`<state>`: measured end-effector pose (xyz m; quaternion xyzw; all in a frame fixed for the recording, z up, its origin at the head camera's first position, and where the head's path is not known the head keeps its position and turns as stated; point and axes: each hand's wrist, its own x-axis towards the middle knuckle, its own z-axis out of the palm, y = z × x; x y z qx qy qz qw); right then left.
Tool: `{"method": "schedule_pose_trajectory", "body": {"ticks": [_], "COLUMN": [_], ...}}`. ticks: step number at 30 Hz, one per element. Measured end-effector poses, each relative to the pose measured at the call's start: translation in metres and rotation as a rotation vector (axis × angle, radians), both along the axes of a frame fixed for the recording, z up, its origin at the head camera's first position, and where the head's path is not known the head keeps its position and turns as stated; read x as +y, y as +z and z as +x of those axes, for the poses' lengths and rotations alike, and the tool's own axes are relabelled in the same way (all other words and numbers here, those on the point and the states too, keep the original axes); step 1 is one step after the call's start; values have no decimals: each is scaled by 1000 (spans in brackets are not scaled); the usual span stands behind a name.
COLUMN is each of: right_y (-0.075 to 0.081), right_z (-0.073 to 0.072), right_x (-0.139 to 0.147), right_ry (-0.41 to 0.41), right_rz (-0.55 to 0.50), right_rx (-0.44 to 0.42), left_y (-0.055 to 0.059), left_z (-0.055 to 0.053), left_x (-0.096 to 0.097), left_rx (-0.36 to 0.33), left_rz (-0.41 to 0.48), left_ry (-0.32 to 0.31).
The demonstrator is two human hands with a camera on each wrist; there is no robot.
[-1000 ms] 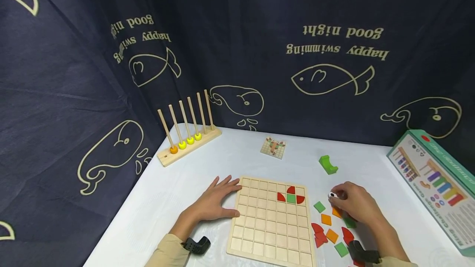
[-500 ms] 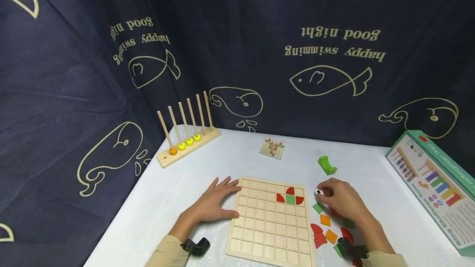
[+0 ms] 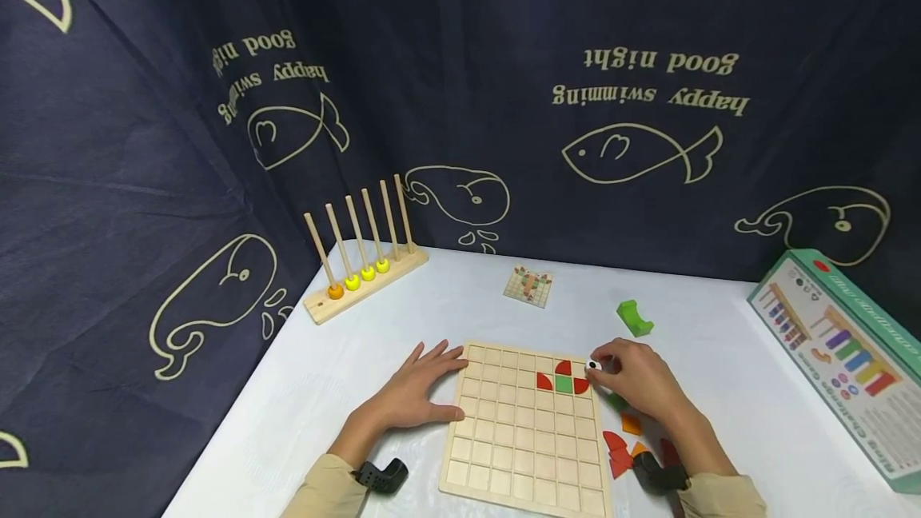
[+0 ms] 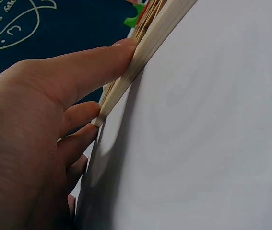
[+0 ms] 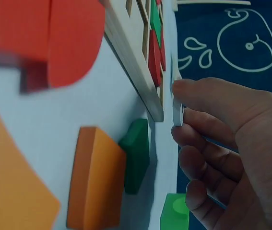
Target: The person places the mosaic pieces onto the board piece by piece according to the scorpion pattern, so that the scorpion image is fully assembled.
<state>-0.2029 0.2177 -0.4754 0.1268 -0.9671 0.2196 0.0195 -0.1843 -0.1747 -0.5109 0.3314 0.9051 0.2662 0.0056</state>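
The right hand (image 3: 640, 380) pinches a black-dotted white piece (image 3: 593, 365) at the far right corner of the wooden board (image 3: 504, 432). The left hand (image 3: 412, 392), fingers spread, touches the board's left edge; red pieces (image 3: 544, 382) flank a green square (image 3: 564, 384) in its grid.

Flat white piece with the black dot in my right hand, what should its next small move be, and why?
I'd probably lower the flat white piece into the bare-looking upper-right corner square of the pale wooden grid board: the right hand pinches it near that corner, close to two red quarter-round pieces, while the left hand touches the board's left edge.
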Motion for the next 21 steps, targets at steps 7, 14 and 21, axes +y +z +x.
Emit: {"method": "schedule_pose_trajectory", "body": {"ticks": [7, 14, 21], "right_y": [1, 0, -4], "right_z": [-3, -6, -7], "right_x": [-9, -20, -28], "right_ry": [26, 56, 78], "right_rz": [4, -16, -26], "right_rx": [4, 30, 49], "left_y": [-1, -1, -4], "left_z": [-1, -3, -4], "left_x": [0, 0, 0], "left_rx": [-9, -17, -27], "left_rz": [-7, -14, -22], "left_ry": [3, 15, 18]}}
